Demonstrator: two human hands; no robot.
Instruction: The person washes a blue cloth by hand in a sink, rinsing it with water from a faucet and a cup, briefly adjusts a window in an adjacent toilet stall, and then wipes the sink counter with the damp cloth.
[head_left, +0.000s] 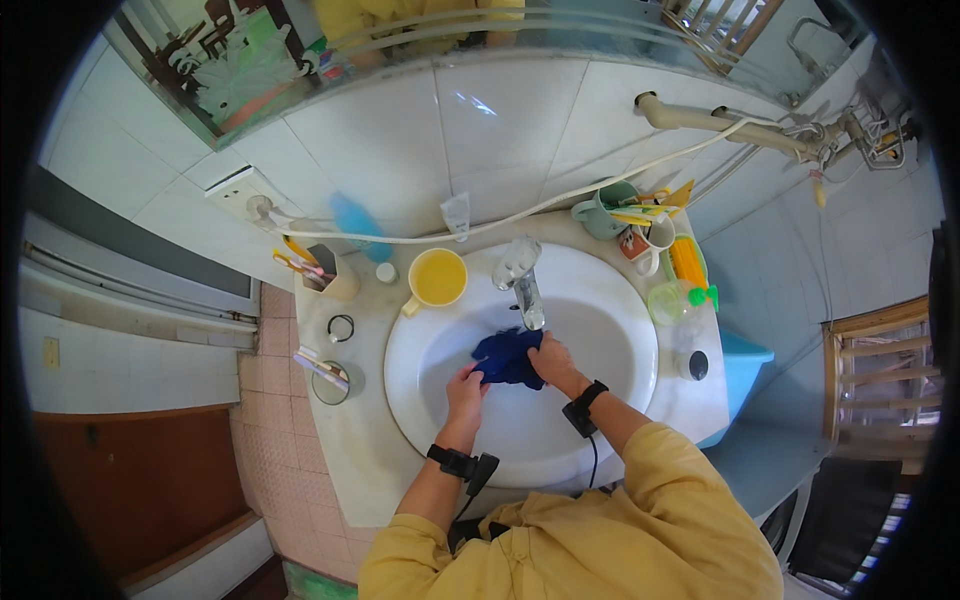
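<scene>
the dark blue cloth [508, 359], wider side to side, is in the white sink [610, 320] near the faucet [526, 293], with the left fingers [474, 378] pinching its lower-left edge and the right fingers [544, 353] gripping its right end.

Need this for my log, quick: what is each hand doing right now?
Left hand: closed, holding the dark blue cloth at its left edge.
Right hand: closed, holding the same cloth at its right side.
</scene>
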